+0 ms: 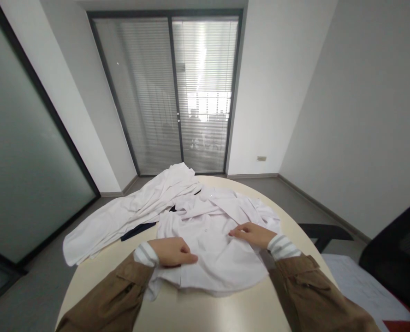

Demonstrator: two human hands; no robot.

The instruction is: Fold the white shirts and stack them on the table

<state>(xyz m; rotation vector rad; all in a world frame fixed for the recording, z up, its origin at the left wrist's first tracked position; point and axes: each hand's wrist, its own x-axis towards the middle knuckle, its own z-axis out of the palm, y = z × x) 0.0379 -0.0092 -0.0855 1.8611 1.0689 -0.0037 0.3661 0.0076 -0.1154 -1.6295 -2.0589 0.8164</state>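
Two brown fabric sleeves end in pale striped cuffs. Left grip and right grip, fingers curled nearly closed, both touch one white cloth shirt spread beneath them on the cream tabletop; whether either pinches it, I cannot tell. Beyond the left grip, heaped white cloth overlies navy fabric.

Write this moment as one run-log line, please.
left grip: curled, at white shirt | right grip: at same shirt, farther up | other white clothing: left of shirt, on table
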